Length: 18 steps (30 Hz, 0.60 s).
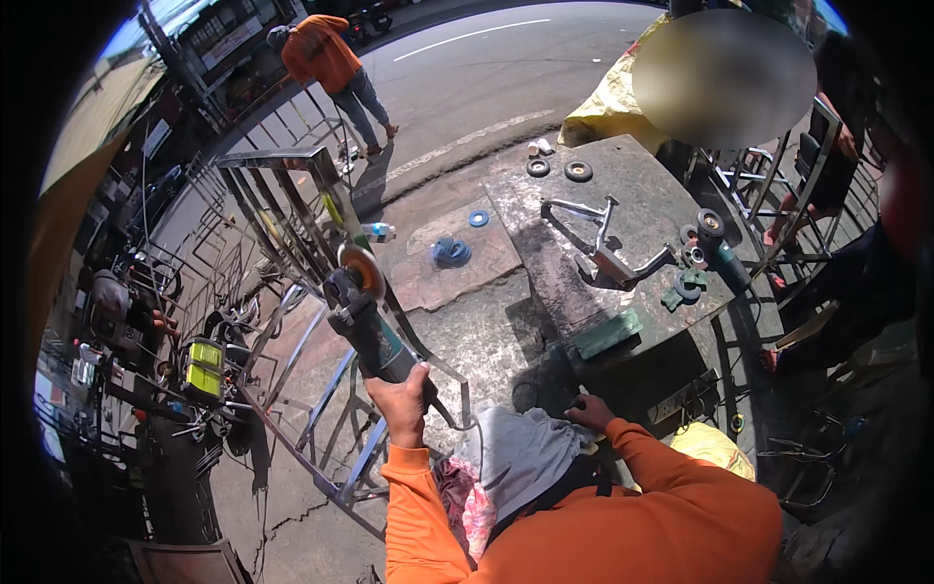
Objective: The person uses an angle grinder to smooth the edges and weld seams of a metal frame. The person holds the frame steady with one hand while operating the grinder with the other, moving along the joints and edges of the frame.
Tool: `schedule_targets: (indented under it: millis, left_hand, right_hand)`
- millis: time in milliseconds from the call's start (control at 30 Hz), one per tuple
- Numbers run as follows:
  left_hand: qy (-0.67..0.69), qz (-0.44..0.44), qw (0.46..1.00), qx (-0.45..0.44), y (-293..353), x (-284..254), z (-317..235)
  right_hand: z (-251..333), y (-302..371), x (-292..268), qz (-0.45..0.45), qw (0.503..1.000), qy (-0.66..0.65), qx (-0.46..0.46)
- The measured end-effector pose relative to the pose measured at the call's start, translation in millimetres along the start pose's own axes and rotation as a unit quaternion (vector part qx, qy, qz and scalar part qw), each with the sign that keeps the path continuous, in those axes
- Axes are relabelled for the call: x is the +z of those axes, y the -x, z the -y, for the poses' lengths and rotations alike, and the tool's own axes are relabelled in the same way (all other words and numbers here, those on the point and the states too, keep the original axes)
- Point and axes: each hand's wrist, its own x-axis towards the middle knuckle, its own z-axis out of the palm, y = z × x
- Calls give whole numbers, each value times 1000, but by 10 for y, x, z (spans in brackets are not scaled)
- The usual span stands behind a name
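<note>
My left hand (401,407) is wrapped round the body of a teal and dark angle grinder (381,341). Its worn brownish disc (363,271) points up, beside a welded metal frame (282,161) that stands upright. The disc overlaps the frame's bars in view, and whether they touch I cannot tell. A cord runs from the grinder toward my lap. My right hand (591,413) is closed beside the pale grey cloth (530,448) on my lap; what its fingers hold, if anything, is hidden. A pink patterned cloth (474,511) hangs next to the grey one.
A grey slab (545,292) carries a bent metal bracket (613,261), another teal grinder (728,265), loose discs (578,171) and a green block (608,333). Blue wire (449,253) lies left of them. Metal frames (316,419) crowd the left. A person in orange (319,49) stands by the road.
</note>
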Motion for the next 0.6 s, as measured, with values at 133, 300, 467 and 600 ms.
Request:
schedule_targets:
  millis: [133,300,467,600]
  left_hand:
    - [-17,-52,992,-110,354,-111,452]
    - [18,-45,980,-194,572,-155,630]
    - [51,-40,994,-86,63,3,121]
    - [-29,-4,999,-15,-630,40,-459]
  right_hand:
    - [-70,0,-37,19,1000,6,7]
    - [-269,-1,13,11,999,11,36]
    - [-401,-78,76,28,999,44,12]
    - [-325,-219,128,32,999,3,-11]
